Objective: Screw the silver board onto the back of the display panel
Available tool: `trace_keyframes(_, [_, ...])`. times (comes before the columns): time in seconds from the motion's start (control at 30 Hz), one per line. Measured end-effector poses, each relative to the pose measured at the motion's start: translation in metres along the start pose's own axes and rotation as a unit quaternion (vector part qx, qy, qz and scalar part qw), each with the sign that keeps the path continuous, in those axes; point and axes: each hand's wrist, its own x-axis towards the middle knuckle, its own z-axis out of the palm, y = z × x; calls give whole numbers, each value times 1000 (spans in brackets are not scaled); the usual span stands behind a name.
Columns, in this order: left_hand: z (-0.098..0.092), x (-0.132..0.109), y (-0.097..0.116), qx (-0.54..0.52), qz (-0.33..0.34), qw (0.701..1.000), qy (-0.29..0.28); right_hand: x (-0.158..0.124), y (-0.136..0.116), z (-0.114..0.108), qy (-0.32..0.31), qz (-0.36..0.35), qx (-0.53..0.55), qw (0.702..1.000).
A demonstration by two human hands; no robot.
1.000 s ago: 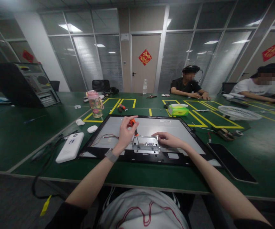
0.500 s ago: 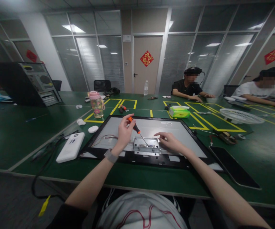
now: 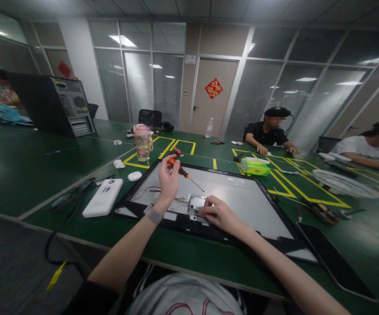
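Observation:
An orange and black screwdriver (image 3: 183,172) is held near its handle end by my left hand (image 3: 169,181); its shaft points down to the right, and the tip is above the panel, apart from the metal bracket. My right hand (image 3: 219,214) reaches over the silvery metal bracket (image 3: 194,203), thumb and fingertips pinched together at its front part. Whatever lies between those fingertips is too small or hidden to tell. Beneath both hands lies a flat display panel (image 3: 248,205) with a grey back and black frame. Thin wires (image 3: 150,190) run across its left side.
Left of the panel are a white power bank (image 3: 103,197), a white case (image 3: 135,176) and dark cables (image 3: 74,194). A pink-lidded bottle (image 3: 142,142) and green tissue pack (image 3: 254,167) stand behind. A black phone-like slab (image 3: 335,260) lies right. Two people sit across, right.
My left hand has lifted the screwdriver up and away from the bracket. My right hand has moved left and down onto the bracket, its fingers closing there. The camera view has shifted.

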Motion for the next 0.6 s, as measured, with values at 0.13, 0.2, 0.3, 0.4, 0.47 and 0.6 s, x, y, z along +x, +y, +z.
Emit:
trace_keyframes(0.13, [0, 0, -1, -5, -15, 1000, -2, 1, 3, 4, -1, -26, -44, 999])
trace_keyframes(0.2, [1, 0, -2, -7, -16, 1000, -3, 1, 4, 5, 2, -42, -65, 997])
trace_keyframes(0.3, [1, 0, -4, -13, -17, 1000, -4, 3, 2, 6, 2, -61, -100, 993])
trace_keyframes(0.4, [2, -1, -5, -18, -26, 999, -11, 5, -2, 4, -5, -78, -140, 987])
trace_keyframes(0.47, [2, -1, -5, -19, -30, 999, -14, 8, -4, 3, -14, -96, -172, 980])
trace_keyframes(0.6, [2, 0, -6, -22, -25, 999, -15, 15, -8, 3, -28, -134, -222, 965])
